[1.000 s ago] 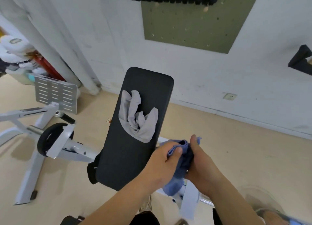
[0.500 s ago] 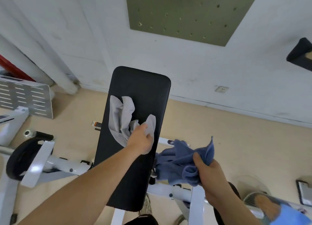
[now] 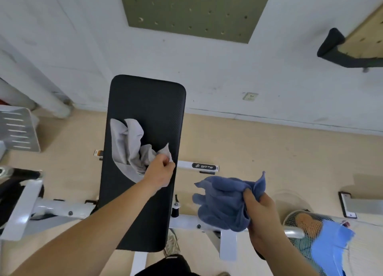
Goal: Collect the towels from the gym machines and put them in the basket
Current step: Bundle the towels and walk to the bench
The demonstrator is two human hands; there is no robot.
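Note:
A crumpled grey towel [image 3: 126, 143] lies on the black padded bench back [image 3: 145, 114] in the middle of the view. My left hand [image 3: 160, 171] is closed on the towel's lower right corner. To the right, over the white machine frame, my right hand [image 3: 261, 213] grips a bunched blue towel [image 3: 223, 201] and holds it up. A white mesh basket [image 3: 298, 217] sits at the lower right with a bright blue cloth [image 3: 329, 242] and an orange item inside.
The bench's white frame [image 3: 62, 209] spreads left and right on the beige floor. A perforated metal plate [image 3: 18, 128] stands at the left. The white wall with a green pegboard [image 3: 192, 8] is close behind. A black padded arm [image 3: 335, 48] juts out at the upper right.
My left hand let go of the blue towel, reached to the grey towel and closed on its corner. My right hand carried the blue towel to the right. The view moved closer to the bench.

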